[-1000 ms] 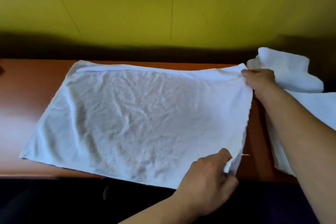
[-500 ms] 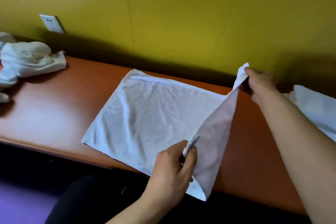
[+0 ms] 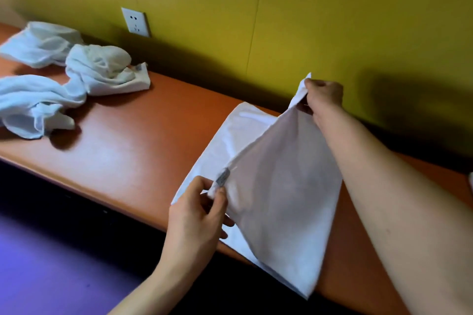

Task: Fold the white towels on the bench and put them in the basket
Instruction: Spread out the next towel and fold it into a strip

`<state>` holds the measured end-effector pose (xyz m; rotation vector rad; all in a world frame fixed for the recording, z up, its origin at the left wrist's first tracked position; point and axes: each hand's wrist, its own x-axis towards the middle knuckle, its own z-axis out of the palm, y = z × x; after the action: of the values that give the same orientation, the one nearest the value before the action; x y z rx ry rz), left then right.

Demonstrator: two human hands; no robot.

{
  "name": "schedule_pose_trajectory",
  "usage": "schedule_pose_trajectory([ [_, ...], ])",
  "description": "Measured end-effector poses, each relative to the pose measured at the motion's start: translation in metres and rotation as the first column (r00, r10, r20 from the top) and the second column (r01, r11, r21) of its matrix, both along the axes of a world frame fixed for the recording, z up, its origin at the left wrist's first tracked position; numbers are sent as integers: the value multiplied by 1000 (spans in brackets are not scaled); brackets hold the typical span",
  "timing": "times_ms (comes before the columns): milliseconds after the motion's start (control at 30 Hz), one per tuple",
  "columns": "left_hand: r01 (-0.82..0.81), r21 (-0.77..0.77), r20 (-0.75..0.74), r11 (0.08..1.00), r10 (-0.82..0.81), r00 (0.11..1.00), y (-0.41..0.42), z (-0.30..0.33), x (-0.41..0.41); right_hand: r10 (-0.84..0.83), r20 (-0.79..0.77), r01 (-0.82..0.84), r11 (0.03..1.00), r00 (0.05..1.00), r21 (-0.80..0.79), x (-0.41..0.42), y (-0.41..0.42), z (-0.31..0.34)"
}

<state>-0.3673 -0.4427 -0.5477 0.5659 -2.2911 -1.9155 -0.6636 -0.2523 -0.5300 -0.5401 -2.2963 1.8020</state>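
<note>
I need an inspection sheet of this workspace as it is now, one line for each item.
Surface: orange bench, glossy.
Job's things: white towel half lifted, its left part flat on the bench; crumpled towels at the far left; basket not seen.
Clutter: nothing seen.
Hands: left hand pinches the near corner; right hand pinches the far corner.
Cables: nothing seen.
Surroundings: yellow wall, wall socket, purple floor.
</note>
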Motion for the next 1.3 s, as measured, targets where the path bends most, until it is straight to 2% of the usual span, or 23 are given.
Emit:
schedule_pose_trajectory([
  [133,-59,-45,55,997,62,997,-34,-21,-4,65,15,-66,996,998,63,-43,-35,-46],
  [267,-71,-121,126,990,87,988,-55,-44,-12,108,27,-110,992,994,70,-26,-80,-42],
  [400,-50,-385,183,922,129,975,-72,-72,-17,215,89,-207,974,973,-92,-4,-94,-41],
  [467,-29,-441,225,897,142,964,-78,-82,-18,244,100,-237,968,965,-80,20,-84,-45],
  [567,0,-469,258,883,136,957,-82,-91,-20,218,113,-229,968,969,102,72,-48,-64],
  [700,28,-557,229,830,121,966,-78,-89,-23,187,116,-218,903,975,371,162,0,-83],
  [800,27,-617,184,786,111,977,-80,-90,-27,63,142,-127,857,988,500,233,26,-90],
  [900,107,-613,262,783,74,962,-82,-93,-37,-46,255,-114,808,966,578,287,43,-107],
  [1000,151,-558,348,816,65,935,-81,-91,-40,-116,443,-219,742,889,634,322,47,-116],
  [1100,170,-539,350,825,36,936,-79,-87,-33,-102,487,-270,725,867,633,341,41,-117],
  [1167,154,-525,311,837,20,950,-77,-83,-26,-71,456,-245,765,887,596,346,39,-114],
  [1300,43,-400,209,915,45,977,-69,-70,-4,-59,310,-72,916,949,394,356,51,-102],
])
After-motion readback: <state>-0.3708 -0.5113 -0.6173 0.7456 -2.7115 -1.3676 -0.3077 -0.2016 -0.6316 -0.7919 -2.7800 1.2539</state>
